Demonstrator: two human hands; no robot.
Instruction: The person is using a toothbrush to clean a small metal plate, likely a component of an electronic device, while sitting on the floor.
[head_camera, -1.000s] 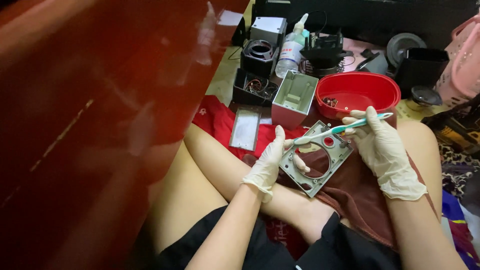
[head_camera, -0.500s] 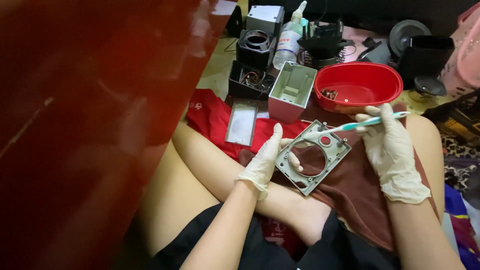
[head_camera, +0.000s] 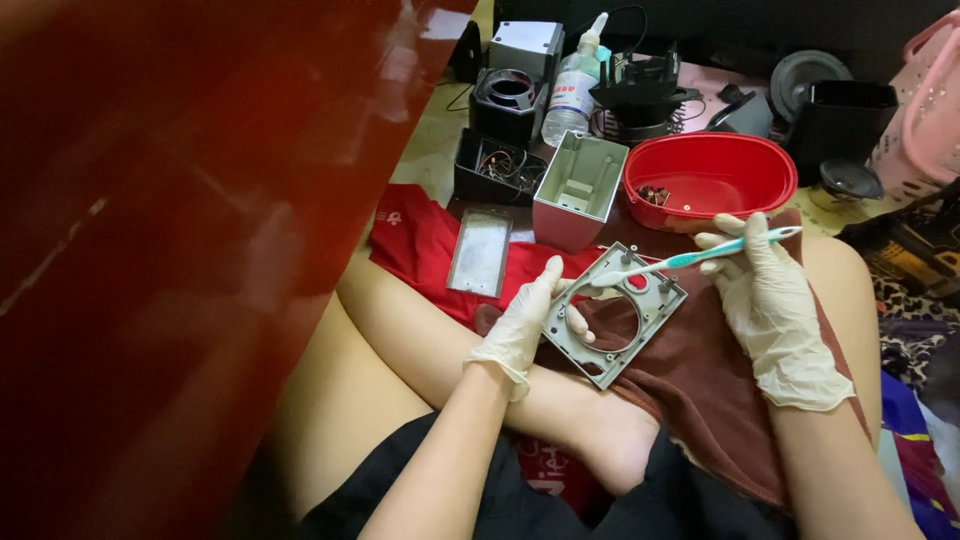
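My left hand, in a pale glove, grips a grey square plastic frame with a round hole, holding it tilted over my lap. My gloved right hand holds a white and teal toothbrush; its bristle end rests on the frame's upper edge. A dark brown cloth lies under the frame across my crossed legs.
A red oval bowl with small parts stands beyond the frame. Beside it sit a grey open housing, a black box with wires, a clear squeeze bottle, a flat grey plate on red cloth. A glossy red-brown surface fills the left.
The view has shifted slightly. The toothbrush head has moved along the frame's top edge; both hands keep their hold.
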